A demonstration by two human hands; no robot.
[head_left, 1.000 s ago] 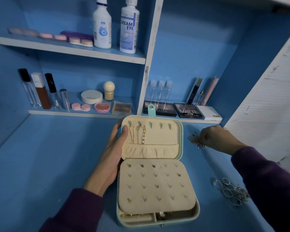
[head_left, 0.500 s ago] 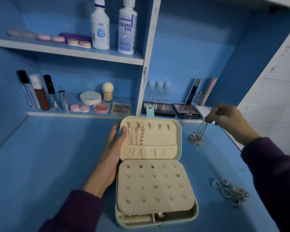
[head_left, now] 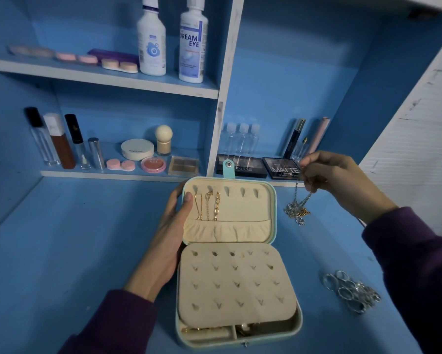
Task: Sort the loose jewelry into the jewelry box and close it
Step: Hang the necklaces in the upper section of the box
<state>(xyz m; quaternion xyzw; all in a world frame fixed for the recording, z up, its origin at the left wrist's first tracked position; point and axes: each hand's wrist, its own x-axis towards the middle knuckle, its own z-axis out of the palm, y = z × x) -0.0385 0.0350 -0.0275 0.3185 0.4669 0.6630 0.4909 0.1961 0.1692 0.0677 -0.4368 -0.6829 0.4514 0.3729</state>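
**Views:** one. Wide-angle head camera worn by the person, facing forward and steeply down onto a blue painted surface point(head_left: 61, 251).

**Range:** close, within arm's reach. Both purple sleeves point(head_left: 117, 323) enter from the bottom edge.

**Frame centre:** open mint-green jewelry box with cream lining point(head_left: 245, 208), seen from above, lid toward the far side.

**Hands:**
- Left hand point(head_left: 169, 233) on the lid's left rim, just left of centre.
- Right hand point(head_left: 335, 177) right of centre, silver and gold chains point(head_left: 298, 210) hanging from its fingers point(head_left: 319, 159).

**Upper half:** blue alcove with white-edged shelves point(head_left: 112, 79), faced nearly head-on.

**Right edge:** white ribbed panel point(head_left: 419, 162), slanted. Straight lines bow toward the borders.
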